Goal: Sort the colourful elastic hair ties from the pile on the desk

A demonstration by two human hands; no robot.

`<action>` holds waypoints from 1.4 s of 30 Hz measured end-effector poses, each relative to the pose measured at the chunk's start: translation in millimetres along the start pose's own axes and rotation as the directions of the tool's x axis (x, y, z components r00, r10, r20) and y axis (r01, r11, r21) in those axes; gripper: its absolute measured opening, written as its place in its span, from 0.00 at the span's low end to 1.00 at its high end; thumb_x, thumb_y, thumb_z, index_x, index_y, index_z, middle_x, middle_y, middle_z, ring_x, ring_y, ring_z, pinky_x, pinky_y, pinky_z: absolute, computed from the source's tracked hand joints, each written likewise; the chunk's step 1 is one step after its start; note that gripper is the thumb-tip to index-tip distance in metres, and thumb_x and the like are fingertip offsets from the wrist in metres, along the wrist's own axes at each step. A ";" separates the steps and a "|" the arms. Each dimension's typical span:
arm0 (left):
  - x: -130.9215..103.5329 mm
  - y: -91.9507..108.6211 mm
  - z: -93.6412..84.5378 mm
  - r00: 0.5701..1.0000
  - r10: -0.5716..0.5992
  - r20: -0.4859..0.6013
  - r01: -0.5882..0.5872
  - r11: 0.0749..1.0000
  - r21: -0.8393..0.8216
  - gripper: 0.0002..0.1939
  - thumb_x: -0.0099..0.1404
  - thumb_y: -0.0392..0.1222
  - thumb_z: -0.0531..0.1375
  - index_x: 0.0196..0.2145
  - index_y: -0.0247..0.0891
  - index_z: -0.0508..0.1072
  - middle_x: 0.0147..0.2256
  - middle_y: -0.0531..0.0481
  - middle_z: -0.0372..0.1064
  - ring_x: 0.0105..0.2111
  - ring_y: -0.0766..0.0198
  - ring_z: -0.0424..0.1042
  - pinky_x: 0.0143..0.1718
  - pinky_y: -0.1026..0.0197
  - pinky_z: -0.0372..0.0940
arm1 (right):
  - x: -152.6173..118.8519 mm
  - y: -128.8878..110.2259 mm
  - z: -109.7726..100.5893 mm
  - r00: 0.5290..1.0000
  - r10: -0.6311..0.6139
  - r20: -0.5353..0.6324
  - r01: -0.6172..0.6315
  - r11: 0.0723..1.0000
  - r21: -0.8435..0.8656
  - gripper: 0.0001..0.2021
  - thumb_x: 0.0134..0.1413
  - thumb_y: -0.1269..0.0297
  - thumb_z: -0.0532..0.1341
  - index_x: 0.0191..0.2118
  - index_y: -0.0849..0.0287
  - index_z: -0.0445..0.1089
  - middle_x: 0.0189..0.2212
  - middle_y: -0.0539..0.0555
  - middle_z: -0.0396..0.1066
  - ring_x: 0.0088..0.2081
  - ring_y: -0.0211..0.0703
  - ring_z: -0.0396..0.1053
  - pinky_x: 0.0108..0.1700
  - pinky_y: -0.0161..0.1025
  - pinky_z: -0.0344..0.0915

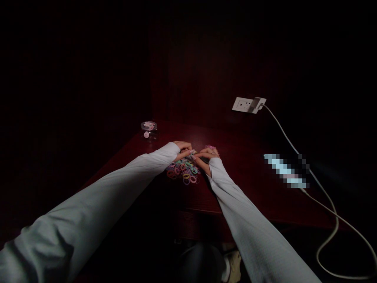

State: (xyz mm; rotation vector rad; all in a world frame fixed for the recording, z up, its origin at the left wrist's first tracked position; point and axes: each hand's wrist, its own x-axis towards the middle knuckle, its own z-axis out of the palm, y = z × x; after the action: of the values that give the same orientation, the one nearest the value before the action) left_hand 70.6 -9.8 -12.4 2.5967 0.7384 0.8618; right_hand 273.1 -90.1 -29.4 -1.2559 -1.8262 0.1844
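My left hand [183, 147] and my right hand [209, 154] meet above the table, fingertips pinched close together. Between them is a tiny light-coloured thing, too small to make out. Right beneath and in front of the hands lies a loose pile of small coloured hair ties [186, 179], in pink, purple, yellow and green. More pink ones [210, 147] show just behind my right hand. Long pale sleeves cover both arms up to the wrists, and the hands hide part of the pile.
A clear round container [149, 126] with pink pieces stands at the table's [241, 184] back left. On the right lies a lit, pixelated phone [284, 171], its white cable [326, 196] looping to a charger [258, 104] in the wall socket [241, 104]. The surroundings are dark.
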 end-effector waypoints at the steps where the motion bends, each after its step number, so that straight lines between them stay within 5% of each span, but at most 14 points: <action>1: -0.7 1.9 -1.5 1.000 0.003 0.001 -0.003 1.000 0.000 0.16 0.75 0.49 0.56 0.31 0.38 0.70 0.28 0.55 0.64 0.30 0.65 0.63 0.34 0.65 0.58 | 0.2 0.7 0.1 1.000 -0.001 0.004 0.001 1.000 -0.004 0.16 0.66 0.44 0.64 0.37 0.45 0.86 0.38 0.54 0.78 0.46 0.52 0.70 0.58 0.53 0.62; 9: -7.2 11.2 -9.4 1.000 0.016 0.013 -0.015 1.000 -0.024 0.15 0.76 0.48 0.55 0.34 0.38 0.72 0.30 0.54 0.68 0.31 0.65 0.66 0.36 0.64 0.60 | 1.5 8.1 2.6 1.000 0.014 0.003 -0.014 1.000 0.006 0.17 0.66 0.44 0.64 0.37 0.46 0.86 0.38 0.55 0.79 0.46 0.51 0.71 0.56 0.51 0.63; 21: -3.3 -6.8 -3.6 0.999 -0.050 -0.022 0.053 0.982 0.182 0.22 0.78 0.50 0.55 0.29 0.39 0.77 0.30 0.50 0.73 0.36 0.61 0.72 0.42 0.60 0.60 | 0.7 4.8 -1.0 0.998 0.044 -0.043 -0.042 0.998 0.055 0.17 0.67 0.46 0.63 0.36 0.48 0.84 0.38 0.54 0.81 0.45 0.51 0.72 0.55 0.49 0.65; 28: -5.1 4.4 -2.1 0.997 0.052 0.060 -0.061 0.983 0.174 0.19 0.76 0.57 0.58 0.37 0.41 0.80 0.32 0.53 0.75 0.37 0.62 0.74 0.42 0.61 0.59 | 1.4 5.3 -0.9 0.997 0.045 -0.056 -0.043 0.998 0.038 0.19 0.68 0.44 0.61 0.38 0.48 0.85 0.39 0.54 0.80 0.46 0.50 0.73 0.56 0.50 0.64; 32: -4.7 6.2 -3.5 0.992 0.088 0.087 -0.099 0.985 0.140 0.21 0.80 0.52 0.52 0.38 0.40 0.79 0.35 0.50 0.76 0.40 0.61 0.75 0.42 0.62 0.61 | -0.1 4.8 0.4 0.999 0.023 -0.037 -0.021 0.998 0.059 0.20 0.68 0.43 0.61 0.36 0.50 0.85 0.37 0.54 0.80 0.44 0.51 0.72 0.53 0.49 0.65; 42: -5.7 8.6 -7.0 0.998 0.057 0.013 -0.058 0.991 0.119 0.23 0.80 0.50 0.49 0.29 0.39 0.69 0.28 0.51 0.65 0.31 0.63 0.66 0.37 0.63 0.60 | 5.9 18.1 12.9 0.996 0.055 0.063 -0.057 0.998 0.032 0.16 0.65 0.45 0.66 0.35 0.49 0.86 0.30 0.53 0.77 0.39 0.50 0.70 0.50 0.50 0.63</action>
State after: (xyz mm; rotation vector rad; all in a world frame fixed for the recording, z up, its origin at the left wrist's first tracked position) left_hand 65.5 -19.2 -5.9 2.7383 0.7368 0.8448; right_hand 275.5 -72.3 -43.8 -1.2912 -1.8343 0.2875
